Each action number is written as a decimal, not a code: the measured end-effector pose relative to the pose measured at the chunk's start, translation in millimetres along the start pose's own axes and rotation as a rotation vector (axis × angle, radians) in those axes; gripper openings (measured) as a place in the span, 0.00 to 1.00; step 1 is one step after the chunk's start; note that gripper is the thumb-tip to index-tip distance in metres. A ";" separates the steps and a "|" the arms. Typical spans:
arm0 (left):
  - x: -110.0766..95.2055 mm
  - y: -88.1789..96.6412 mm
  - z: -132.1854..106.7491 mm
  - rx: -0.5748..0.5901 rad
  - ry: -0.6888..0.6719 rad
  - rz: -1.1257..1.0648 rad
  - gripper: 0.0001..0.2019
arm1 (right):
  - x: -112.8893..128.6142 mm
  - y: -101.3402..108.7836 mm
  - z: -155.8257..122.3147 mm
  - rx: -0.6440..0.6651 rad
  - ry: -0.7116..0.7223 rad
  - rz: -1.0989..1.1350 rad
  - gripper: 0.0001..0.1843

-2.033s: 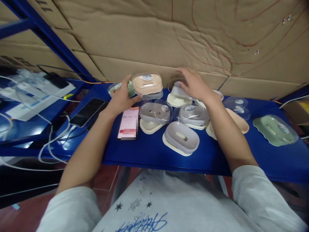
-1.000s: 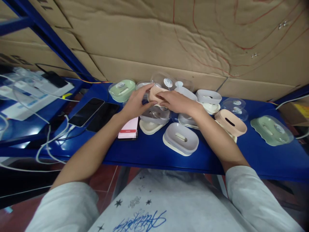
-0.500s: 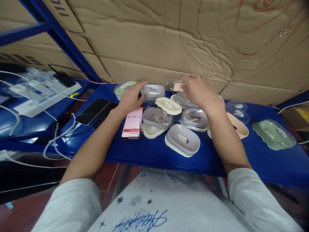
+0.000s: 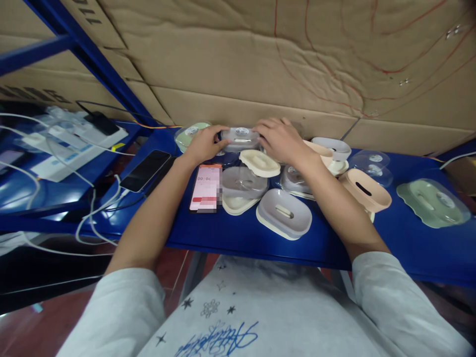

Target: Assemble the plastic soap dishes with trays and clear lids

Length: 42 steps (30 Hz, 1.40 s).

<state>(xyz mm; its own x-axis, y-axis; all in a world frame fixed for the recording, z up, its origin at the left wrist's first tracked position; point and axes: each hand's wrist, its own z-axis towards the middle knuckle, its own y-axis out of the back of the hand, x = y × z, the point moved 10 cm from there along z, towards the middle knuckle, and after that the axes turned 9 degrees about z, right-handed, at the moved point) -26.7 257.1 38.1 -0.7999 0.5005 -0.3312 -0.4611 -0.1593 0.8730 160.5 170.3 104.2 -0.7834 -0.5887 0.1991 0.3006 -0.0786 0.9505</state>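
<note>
A grey soap dish with a clear lid [image 4: 241,141] stands at the back of the blue table, between my two hands. My left hand [image 4: 205,144] holds its left end, with the thumb in front and the fingers behind. At the right end my right hand [image 4: 279,140] grips it, fingertips curled over the edge. A green soap dish under a clear lid [image 4: 190,134] sits just left of my left hand. In front of the held dish lies a loose cream tray [image 4: 260,162], overlapping a grey lidded dish [image 4: 243,182]. My right hand and forearm hide some of the pieces behind them.
A grey dish on a cream base [image 4: 284,213] lies near the front edge. Peach dishes [image 4: 366,191], clear lids [image 4: 370,161] and a green lidded dish [image 4: 433,203] spread rightward. A lit phone [image 4: 204,191], a dark phone [image 4: 146,171] and cabled power strips [image 4: 80,151] are leftward.
My right hand has moved left from a pinkish piece at the back to the right end of the grey soap dish. My left hand has closed on its left end.
</note>
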 end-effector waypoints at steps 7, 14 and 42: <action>-60.5 19.8 -10.0 -0.138 -0.154 -0.249 0.22 | -12.8 -14.8 2.6 0.013 -0.033 0.021 0.25; -47.1 4.6 -7.5 -0.090 -0.135 -0.149 0.27 | -19.3 -14.0 2.3 -0.047 -0.115 -0.028 0.28; -36.1 13.9 -3.4 -0.172 -0.082 -0.122 0.20 | -3.5 -11.9 4.2 -0.200 -0.075 0.049 0.30</action>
<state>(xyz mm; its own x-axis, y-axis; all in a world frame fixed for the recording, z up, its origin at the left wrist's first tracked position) -5.6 233.9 61.0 -0.7033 0.5917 -0.3940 -0.6170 -0.2329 0.7517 157.4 176.7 93.2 -0.8016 -0.5345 0.2679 0.4352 -0.2143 0.8745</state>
